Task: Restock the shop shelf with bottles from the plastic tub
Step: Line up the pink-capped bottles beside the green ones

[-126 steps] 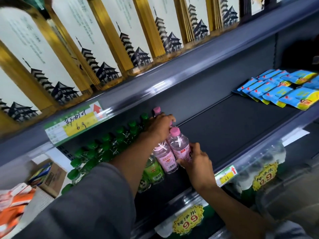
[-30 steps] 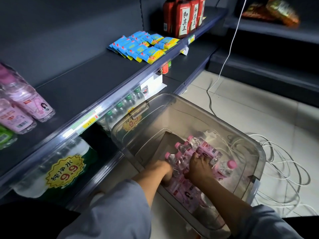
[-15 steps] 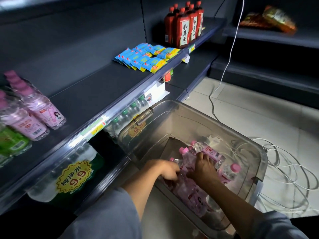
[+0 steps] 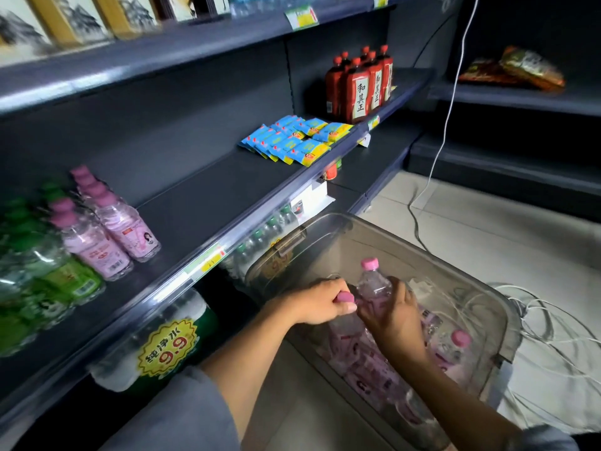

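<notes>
**A:** While both hands were buried among the bottles half a second ago, the right hand (image 4: 395, 315) now has a pink-capped bottle (image 4: 374, 288) raised upright above the pile, its cap clear of the hand. Log that as a lift out of the plastic tub (image 4: 328, 226).

**B:** Noted. Grip on the right?

**A:** Fingers and thumb wrapped round the bottle's body, below the shoulder. The left hand (image 4: 320, 304) curls over a second pink cap (image 4: 343, 297), gripping that bottle by the neck; its body lies lower, partly hidden behind the hand.

**B:** So two bottles in hand. Where do they sit relative to the shelf?

**A:** Both are over the tub, which stands on the floor just beside the lower shelf edge. The middle shelf (image 4: 208, 203) carries two short rows of pink bottles (image 4: 107, 232) next to green-labelled ones (image 4: 48, 281), with open dark board to their right before the blue sachets (image 4: 292, 138).

**B:** Reading for the task?

**A:** Judgement: pick step is nearly complete, carry-up comes next. More pink bottles remain in the tub (image 4: 452, 349), so restocking is far from finished. Likely target is the bare board beside the existing pink rows.
</notes>
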Tool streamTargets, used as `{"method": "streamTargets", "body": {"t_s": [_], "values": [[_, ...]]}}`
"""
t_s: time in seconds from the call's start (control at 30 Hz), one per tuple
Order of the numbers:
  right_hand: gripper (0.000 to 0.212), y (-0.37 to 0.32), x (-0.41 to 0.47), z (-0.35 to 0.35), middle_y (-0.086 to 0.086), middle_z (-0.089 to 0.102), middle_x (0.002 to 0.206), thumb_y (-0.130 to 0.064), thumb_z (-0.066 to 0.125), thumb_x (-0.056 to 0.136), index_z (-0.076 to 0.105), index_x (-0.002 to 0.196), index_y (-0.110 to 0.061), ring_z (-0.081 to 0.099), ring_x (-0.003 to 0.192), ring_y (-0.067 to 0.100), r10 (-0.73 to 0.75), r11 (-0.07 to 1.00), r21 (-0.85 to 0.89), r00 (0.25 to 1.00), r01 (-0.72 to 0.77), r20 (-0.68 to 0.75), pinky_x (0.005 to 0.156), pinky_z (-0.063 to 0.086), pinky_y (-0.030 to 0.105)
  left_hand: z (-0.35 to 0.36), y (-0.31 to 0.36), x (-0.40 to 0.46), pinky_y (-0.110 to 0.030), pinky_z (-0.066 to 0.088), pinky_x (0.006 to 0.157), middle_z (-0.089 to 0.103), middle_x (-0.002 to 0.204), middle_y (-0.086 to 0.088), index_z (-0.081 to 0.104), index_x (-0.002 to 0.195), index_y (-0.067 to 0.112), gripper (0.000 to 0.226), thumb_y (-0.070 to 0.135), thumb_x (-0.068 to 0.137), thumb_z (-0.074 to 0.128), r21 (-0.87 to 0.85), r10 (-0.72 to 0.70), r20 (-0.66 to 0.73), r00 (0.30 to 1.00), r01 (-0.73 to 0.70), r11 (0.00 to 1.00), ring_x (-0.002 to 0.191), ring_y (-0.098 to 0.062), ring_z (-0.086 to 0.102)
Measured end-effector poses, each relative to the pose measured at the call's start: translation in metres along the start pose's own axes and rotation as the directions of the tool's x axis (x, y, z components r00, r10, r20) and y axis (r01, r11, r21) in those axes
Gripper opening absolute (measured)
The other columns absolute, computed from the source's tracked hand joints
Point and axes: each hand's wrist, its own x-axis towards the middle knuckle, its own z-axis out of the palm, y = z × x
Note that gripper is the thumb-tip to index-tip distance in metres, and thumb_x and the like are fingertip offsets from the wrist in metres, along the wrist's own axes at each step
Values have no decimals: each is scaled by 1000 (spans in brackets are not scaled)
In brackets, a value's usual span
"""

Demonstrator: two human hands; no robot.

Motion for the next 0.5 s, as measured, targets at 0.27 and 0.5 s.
{"method": "streamTargets", "body": {"t_s": [0.27, 0.5], "values": [[73, -53, 11, 8, 4, 50, 124, -43, 76, 81, 34, 137, -22, 46, 114, 21, -113, 987, 109, 991, 121, -78, 100, 47, 47, -35, -31, -27, -37, 47, 96, 58, 114, 1, 52, 114, 24, 25, 46, 101, 50, -143, 8, -257, 966, -47, 989, 106, -17, 57], [76, -116, 30, 35, 4, 52, 129, -29, 82, 80, 36, 139, -22, 45, 120, 23, -271, 940, 193, 959, 283, -83, 104, 42, 45, -69, -66, -54, -33, 43, 93, 56, 115, -3, 53, 119, 17, 31, 41, 102, 47, 49, 92, -757, 647, -85, 995, 109, -20, 52]]}}
